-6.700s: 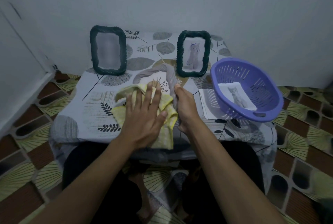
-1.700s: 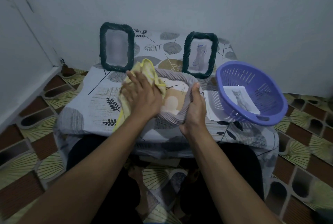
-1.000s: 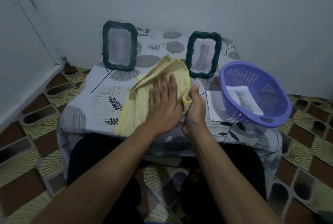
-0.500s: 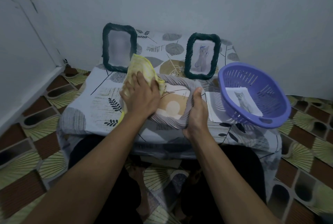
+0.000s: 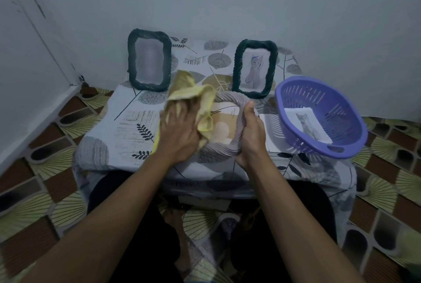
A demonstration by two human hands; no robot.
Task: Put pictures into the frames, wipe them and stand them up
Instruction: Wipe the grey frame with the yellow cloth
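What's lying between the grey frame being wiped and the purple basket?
In the head view, the right hand grips the grey frame's right edge; beyond it a white sheet lies flat on the tablecloth, reaching the purple basket.

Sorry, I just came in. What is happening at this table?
A person is wiping a grey frame that lies on the table. The left hand holds a yellow cloth on it, and the right hand grips its right edge. Two dark green frames already stand at the back. One more cat picture waits in the purple basket.
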